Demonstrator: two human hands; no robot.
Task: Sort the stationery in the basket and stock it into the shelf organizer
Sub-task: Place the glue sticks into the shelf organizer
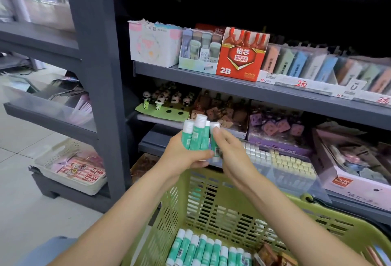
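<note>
Four glue sticks (197,136), green-labelled with white caps, stand bunched upright above the far rim of the green basket (330,226), at about 12 o'clock from it. My left hand (183,155) holds the bunch, fingers curled round the lower barrels. My right hand (229,149) pinches the rightmost stick, thumb and fingers closed on its barrel near the barcode.

Stock remaining: a row of some ten more glue sticks (208,254) lying side by side on the basket floor at 6 o'clock, brown packets (267,254) just beside them at 5 o'clock.

Handling, as I judge it: light, rigid plastic tubes, not fragile, but smooth and round, so a bunch is apt to slide or fan apart. Hold at mid-barrel across the label, not by the caps, which may pull off. Keep them parallel and squeezed evenly.

Destination: the shelf organizer (281,166) with clear dividers at 1 o'clock, below the panda-topped pens (160,100); which compartment suits them I cannot tell.
</note>
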